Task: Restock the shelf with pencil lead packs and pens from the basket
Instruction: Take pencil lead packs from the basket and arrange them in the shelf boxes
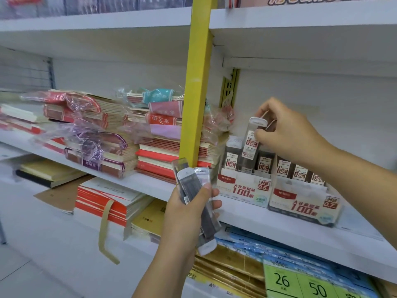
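My right hand (285, 130) pinches one clear pencil lead pack (250, 145) by its white cap, upright over the HB 0.5 display box (242, 190) on the white shelf (290, 224). Several lead packs stand in that box. Beside it on the right sits the HB 0.7 display box (305, 205), also holding packs. My left hand (187, 214) grips a bundle of several lead packs (193, 190) in front of the shelf edge, lower left of the boxes. No basket or pens are in view.
A yellow upright post (197, 87) divides the shelving. Left of it lie plastic-wrapped stacks of notebooks (96, 130). Lower shelves hold red-edged pads (103, 203), blue packs (268, 248) and green price tags (300, 282). Another shelf board (300, 22) hangs overhead.
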A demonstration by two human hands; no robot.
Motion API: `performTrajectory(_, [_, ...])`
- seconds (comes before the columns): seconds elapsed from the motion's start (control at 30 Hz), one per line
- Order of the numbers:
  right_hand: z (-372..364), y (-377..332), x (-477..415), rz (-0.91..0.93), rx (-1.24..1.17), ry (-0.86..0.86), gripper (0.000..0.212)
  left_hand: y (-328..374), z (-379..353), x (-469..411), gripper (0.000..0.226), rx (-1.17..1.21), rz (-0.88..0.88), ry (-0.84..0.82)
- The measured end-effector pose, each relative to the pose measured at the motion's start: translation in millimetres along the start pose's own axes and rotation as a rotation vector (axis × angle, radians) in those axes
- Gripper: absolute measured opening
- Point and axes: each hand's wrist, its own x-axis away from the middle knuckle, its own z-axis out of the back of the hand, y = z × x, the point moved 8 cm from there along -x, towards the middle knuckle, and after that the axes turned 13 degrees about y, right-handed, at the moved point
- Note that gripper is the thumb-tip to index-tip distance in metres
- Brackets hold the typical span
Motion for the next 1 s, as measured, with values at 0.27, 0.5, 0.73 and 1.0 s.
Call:
performTrajectory(0.27, [-23,23,13,-0.009,0.238,-0.130,0.011,-7,-10,5,0.019,-0.006,0.007,-0.092])
performTrajectory(0.5, [-15,2,38,-0.014,0.176,-0.037,0.021,-12,-20,14,0.043,0.024,0.079,-0.200])
performTrajectory(0.73, [-36,-5,132,-0.468,-0.559,-0.224,0.019,-23,-31,33,0.028,-0.099,0.109,-0.314])
performTrajectory(1.0, [-8,18,146,-0.538,-0.810,-0.171,0.020,-49,-27,49,0.041,-0.126,0.276,-0.333])
